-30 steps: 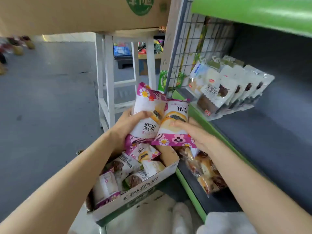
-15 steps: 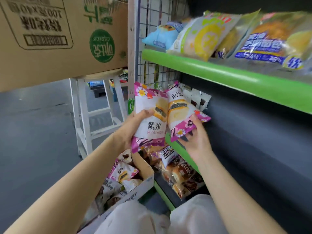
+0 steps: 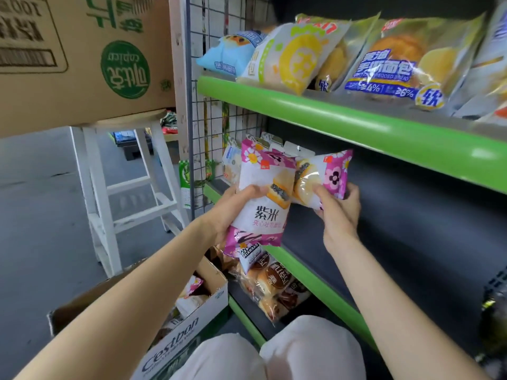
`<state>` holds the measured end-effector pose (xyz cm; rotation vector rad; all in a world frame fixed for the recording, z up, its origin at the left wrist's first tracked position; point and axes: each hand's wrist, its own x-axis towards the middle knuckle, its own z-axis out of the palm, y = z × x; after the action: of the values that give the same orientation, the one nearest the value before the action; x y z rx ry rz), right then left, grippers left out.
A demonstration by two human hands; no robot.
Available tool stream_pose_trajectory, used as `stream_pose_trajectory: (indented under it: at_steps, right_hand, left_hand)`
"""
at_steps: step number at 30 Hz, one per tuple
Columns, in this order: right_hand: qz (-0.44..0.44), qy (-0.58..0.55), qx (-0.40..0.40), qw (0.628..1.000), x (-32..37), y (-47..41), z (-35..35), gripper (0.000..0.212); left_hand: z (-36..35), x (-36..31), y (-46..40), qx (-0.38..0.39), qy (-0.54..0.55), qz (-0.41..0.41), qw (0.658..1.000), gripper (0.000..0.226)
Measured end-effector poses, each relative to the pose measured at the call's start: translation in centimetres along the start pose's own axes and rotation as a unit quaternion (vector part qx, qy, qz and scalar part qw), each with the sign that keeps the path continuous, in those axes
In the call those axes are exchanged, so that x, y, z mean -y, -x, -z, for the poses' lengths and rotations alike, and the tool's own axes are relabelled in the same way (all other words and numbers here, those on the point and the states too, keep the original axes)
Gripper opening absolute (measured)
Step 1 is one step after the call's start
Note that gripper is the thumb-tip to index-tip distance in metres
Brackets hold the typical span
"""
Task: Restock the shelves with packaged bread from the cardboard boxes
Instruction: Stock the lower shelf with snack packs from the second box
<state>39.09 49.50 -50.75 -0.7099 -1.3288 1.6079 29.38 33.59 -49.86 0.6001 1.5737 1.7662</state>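
Head view, sole entry.

Item 1: left hand (image 3: 233,207), fingers and thumb curled round the middle of a purple-and-white bread packet (image 3: 260,212). Packet stands roughly upright, long axis running up and slightly toward the shelf, lower edge hanging over the green lip of the middle shelf (image 3: 310,275).

Item 2: right hand (image 3: 338,212), thumb across the front and fingers wrapped behind a second flowered packet (image 3: 321,176). This packet lies tilted, long axis pointing up and to the right, into the shelf opening. Its near end touches or overlaps the first packet; which one, cannot be told.

Item 3: dark shelf floor (image 3: 397,231), directly beyond and below the right hand; bare surface there. A row of small hanging packs (image 3: 274,145) sits behind both held packets at the wire-grid end.

Item 4: open cardboard box (image 3: 192,322), low left beside the knees, further packets inside.

Item 5: upper shelf (image 3: 356,124), stocked with yellow and blue bread bags.

Judgement: right hand is nearer the vacant shelf floor and its packet already points inward, so it likely places first; the left packet would need tipping over the lip.
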Motion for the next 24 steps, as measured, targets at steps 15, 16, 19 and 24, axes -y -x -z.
stream_pose_trajectory:
  at_steps: [15,16,19,24]
  right_hand:
    - [0.108,0.408,-0.015,0.906,-1.8,-14.6,-1.7,0.048]
    - [0.108,0.412,-0.010,0.905,-1.9,-15.6,-2.0,0.046]
    - [0.108,0.465,0.013,0.879,-2.3,-18.7,-2.4,0.037]
    - [0.130,0.575,-0.009,0.808,-5.6,-21.3,-1.9,0.041]
  left_hand:
    - [-2.9,1.7,-10.6,-0.053,0.018,-0.041,0.998,0.070]
    - [-2.9,1.9,-11.3,-0.043,0.024,-0.034,0.998,0.078]
    - [-2.6,2.6,-12.9,-0.015,0.049,-0.018,0.999,0.067]
    - [-2.2,3.8,-14.0,0.033,0.048,-0.005,0.998,0.022]
